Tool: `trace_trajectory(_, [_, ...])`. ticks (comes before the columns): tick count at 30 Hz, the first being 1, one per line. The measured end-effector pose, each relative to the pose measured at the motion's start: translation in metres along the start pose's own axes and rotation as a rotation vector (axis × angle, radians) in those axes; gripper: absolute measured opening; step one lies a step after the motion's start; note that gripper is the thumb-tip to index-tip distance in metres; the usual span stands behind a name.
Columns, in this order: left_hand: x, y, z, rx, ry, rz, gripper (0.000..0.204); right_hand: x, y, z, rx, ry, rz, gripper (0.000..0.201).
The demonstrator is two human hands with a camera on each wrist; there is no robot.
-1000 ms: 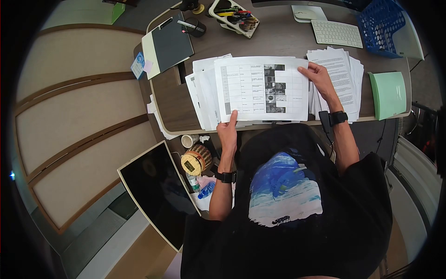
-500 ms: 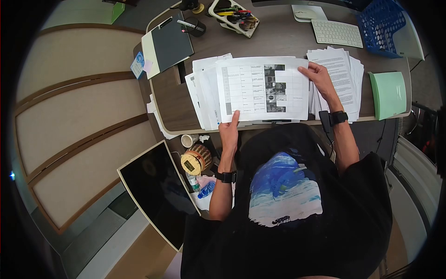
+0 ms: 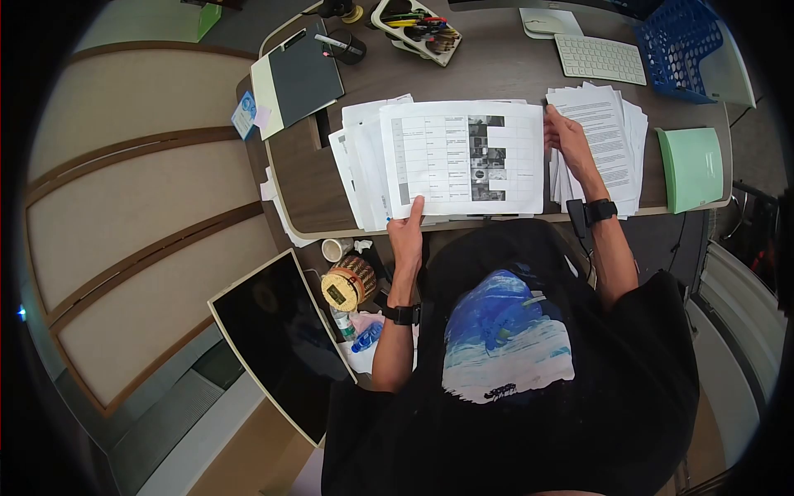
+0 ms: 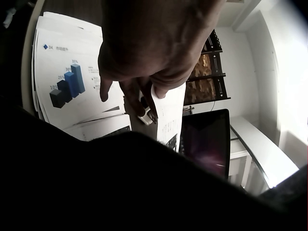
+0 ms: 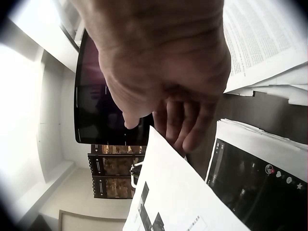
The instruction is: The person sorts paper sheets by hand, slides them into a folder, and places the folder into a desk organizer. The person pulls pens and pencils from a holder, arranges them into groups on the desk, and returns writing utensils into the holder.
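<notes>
My left hand (image 3: 405, 240) pinches a printed sheet (image 3: 521, 186) at its lower left corner, thumb on top and the other fingers underneath. The sheet carries a table with a column of dark pictures. Beside its right edge is my right hand (image 3: 571, 149), fingers loosely bent. In the right wrist view, a corner of the sheet (image 5: 168, 192) stands close to the fingers (image 5: 192, 130) with nothing gripped between them and the thumb. Under and left of the sheet lies a pile of papers (image 3: 364, 149); in the left wrist view, its top page (image 4: 57, 43) shows a bar chart.
Right of the sheet lies a text-printed paper stack (image 3: 600, 124), then a green folder (image 3: 693, 169). Farther back are a keyboard (image 3: 600, 59), a blue basket (image 3: 674, 54), a pen tray (image 3: 438, 50), a black pen cup (image 3: 351, 51) and a dark notebook (image 3: 306, 78).
My right hand has let go of the sheet's upper right corner and sits just beside the edge. The sheet has shifted slightly left, with my left hand still holding it.
</notes>
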State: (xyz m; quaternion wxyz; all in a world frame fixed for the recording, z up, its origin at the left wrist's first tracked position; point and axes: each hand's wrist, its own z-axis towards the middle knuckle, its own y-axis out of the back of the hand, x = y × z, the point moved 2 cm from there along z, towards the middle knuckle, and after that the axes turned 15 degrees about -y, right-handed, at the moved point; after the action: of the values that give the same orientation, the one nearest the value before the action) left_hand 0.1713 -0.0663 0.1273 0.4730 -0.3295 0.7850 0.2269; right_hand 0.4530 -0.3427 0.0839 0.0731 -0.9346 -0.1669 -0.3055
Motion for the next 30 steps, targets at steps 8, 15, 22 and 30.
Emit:
trace_trajectory(8, [-0.002, -0.002, -0.001, -0.025, -0.019, -0.016, 0.044, -0.049, 0.019, 0.015, -0.123, -0.092, -0.276, 0.049])
trace_trajectory(15, [-0.002, -0.001, 0.000, -0.011, 0.002, -0.041, 0.043, -0.086, 0.018, 0.015, -0.268, 0.013, -0.801, 0.045])
trace_trajectory(22, [0.001, 0.001, 0.001, 0.016, 0.017, -0.039, 0.044, -0.115, 0.012, 0.023, -0.300, 0.067, -1.009, 0.046])
trace_trajectory(30, [-0.001, -0.001, 0.000, 0.006, 0.003, -0.040, 0.044, -0.126, 0.013, 0.033, -0.293, 0.035, -0.964, 0.030])
